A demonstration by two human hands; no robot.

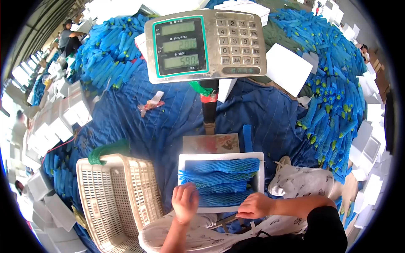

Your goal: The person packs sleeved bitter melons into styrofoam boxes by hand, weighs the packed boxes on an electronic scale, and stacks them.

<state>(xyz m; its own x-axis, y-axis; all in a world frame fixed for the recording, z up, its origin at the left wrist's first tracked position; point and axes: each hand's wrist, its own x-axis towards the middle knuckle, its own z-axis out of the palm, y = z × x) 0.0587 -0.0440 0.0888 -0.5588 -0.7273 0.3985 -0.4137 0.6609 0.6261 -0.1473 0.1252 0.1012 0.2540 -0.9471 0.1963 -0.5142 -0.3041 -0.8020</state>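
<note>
A white foam box [261, 168] sits in front of me on the metal pan of the weighing scale [211, 144]. Inside it lie several bundles in blue mesh netting [223, 166], side by side; what they wrap is hard to make out. At the box's left front corner is my left hand [185, 202], fingers raised, slightly bent and holding nothing visible. Over the right front corner reaches my right hand [255, 205], its loosely bent fingers by the rim and nearest netting. Whether the fingertips touch is unclear. The scale's display head [206, 46] stands on a post behind the box.
A pale plastic crate [145, 185] stands at my left, green netting [110, 152] over its rim. Large piles of blue-netted produce [109, 46] lie behind and to the right [333, 101]. Foam boxes [59, 122] line the left side. A white lid [289, 69] rests behind the scale.
</note>
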